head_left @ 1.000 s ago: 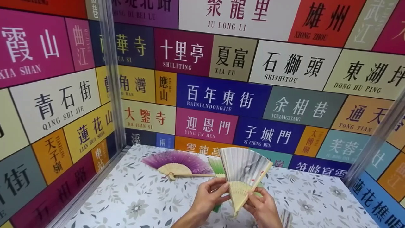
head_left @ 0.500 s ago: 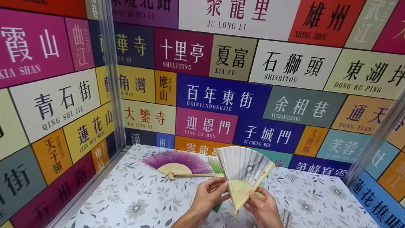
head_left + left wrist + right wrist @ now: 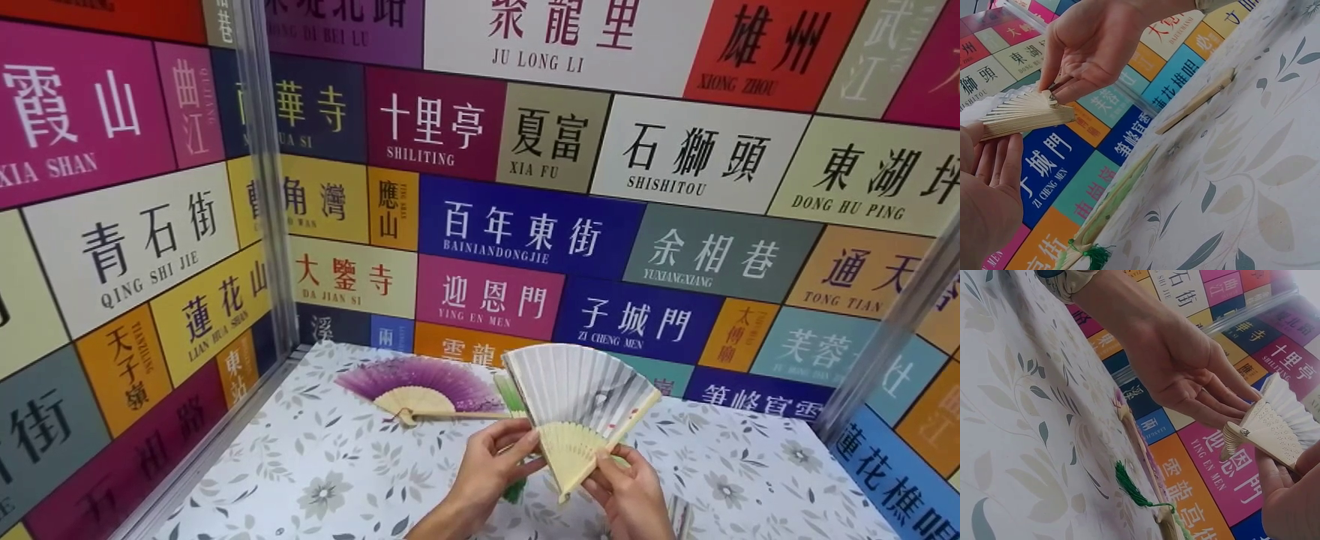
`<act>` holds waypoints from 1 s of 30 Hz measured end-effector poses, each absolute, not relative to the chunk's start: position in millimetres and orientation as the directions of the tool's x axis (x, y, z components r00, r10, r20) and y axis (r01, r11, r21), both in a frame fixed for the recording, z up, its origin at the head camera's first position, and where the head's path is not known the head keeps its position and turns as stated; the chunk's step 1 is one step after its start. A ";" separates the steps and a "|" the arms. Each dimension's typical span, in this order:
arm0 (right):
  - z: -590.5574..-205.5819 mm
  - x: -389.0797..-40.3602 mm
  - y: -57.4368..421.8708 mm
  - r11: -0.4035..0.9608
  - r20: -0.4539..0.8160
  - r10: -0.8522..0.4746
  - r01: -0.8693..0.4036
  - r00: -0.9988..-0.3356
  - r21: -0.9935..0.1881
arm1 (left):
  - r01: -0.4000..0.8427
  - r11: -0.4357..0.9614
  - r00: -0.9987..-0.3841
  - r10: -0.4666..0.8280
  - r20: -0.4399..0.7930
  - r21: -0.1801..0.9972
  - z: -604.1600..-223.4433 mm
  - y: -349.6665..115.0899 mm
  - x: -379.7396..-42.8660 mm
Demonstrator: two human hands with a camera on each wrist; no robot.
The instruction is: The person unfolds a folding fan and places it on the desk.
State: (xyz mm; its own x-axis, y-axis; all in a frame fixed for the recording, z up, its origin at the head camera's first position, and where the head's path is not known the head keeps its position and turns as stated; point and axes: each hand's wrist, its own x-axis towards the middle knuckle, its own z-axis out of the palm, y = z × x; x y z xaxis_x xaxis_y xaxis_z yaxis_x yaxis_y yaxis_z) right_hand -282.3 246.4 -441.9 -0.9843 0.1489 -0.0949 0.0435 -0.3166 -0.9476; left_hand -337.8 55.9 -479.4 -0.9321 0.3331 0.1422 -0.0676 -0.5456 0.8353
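Note:
A folding fan (image 3: 581,382) with a white and grey leaf and pale pierced ribs is spread part way, raised over the table with its pivot end down. My left hand (image 3: 491,465) pinches the fan's left edge between thumb and fingers. On the opposite edge, low on the ribs, my right hand (image 3: 628,487) grips the guard stick. The left wrist view shows the bunched ribs (image 3: 1027,121) beside the left fingers, and the other hand at the pivot. Behind the held fan, a green fan (image 3: 510,394) lies mostly hidden; its green tassel (image 3: 1131,484) shows in the right wrist view.
An opened purple fan (image 3: 431,382) lies at the back left of the flower-patterned table (image 3: 322,450). A folded fan (image 3: 1196,101) rests on the table to the right. Coloured wall panels (image 3: 525,225) with Chinese lettering stand right behind the table's edge.
The held fan has spread wider, its left edge moving left and its right edge moving right. My right hand has shifted slightly, while the left stays nearly in place.

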 end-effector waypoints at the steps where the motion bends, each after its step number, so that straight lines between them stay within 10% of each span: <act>1: -441.8 -282.3 246.2 -0.319 -0.095 0.152 0.042 -0.984 -0.947 | -0.066 -0.546 -0.933 0.331 0.142 0.835 -479.4 55.9 -337.9; 30: -441.9 -287.8 250.5 -0.350 -0.113 0.177 0.045 -0.978 -0.936 | -0.051 -0.575 -0.939 0.306 0.157 0.817 -481.8 56.0 -340.2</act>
